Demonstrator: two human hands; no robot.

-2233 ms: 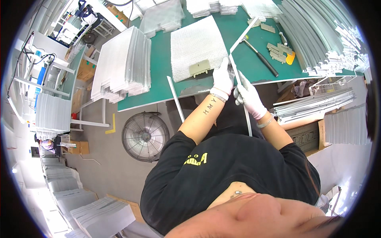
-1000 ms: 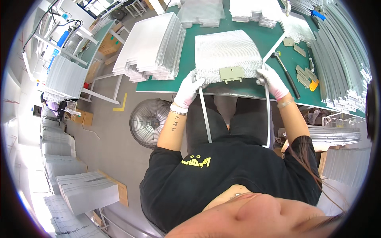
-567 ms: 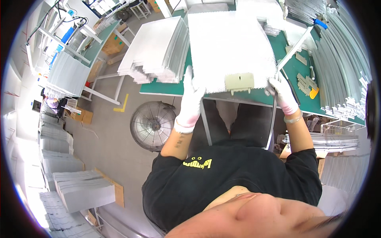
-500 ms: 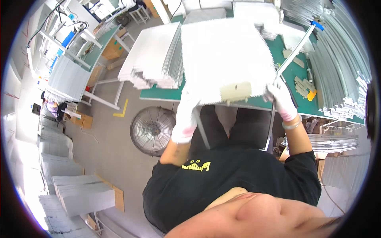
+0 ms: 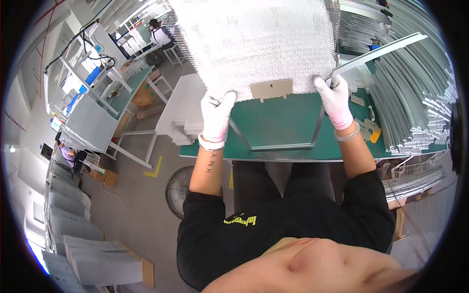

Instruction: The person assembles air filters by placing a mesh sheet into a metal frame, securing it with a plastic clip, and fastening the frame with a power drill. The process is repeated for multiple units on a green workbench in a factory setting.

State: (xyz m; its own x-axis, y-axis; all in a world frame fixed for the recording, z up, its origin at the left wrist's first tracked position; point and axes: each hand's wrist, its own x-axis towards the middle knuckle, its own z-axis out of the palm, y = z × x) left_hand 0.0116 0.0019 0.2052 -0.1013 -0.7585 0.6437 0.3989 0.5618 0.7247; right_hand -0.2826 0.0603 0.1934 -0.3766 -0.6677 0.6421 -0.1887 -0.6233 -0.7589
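My gloved left hand point(image 5: 218, 117) is closed at the near left corner of a silvery mesh sheet point(image 5: 259, 49). At the opposite near corner, my gloved right hand point(image 5: 335, 100) pinches the sheet's edge. A beige plate point(image 5: 271, 90) with a small hole lies along the sheet's near edge. Below the sheet, a thin metal frame point(image 5: 282, 146) shows its near bar and parts of two sides over the green table. Its sides run up to both hands; whether the fingers also grip it is unclear. A long metal strip point(image 5: 381, 52) slants away beside my right hand, its near end hidden there.
Stacked white panels point(image 5: 183, 105) stand at the table's left. Many metal strips point(image 5: 405, 93) are piled on the right, near small beige plates and a yellow-orange piece point(image 5: 375, 135). A floor fan point(image 5: 181, 193) stands by the green table point(image 5: 234, 155). Other people point(image 5: 160, 35) are far off.
Both hands have moved forward with the sheet. The metal frame, which hung past the table's near edge, is now over the tabletop. The long strip slants lower toward the right.
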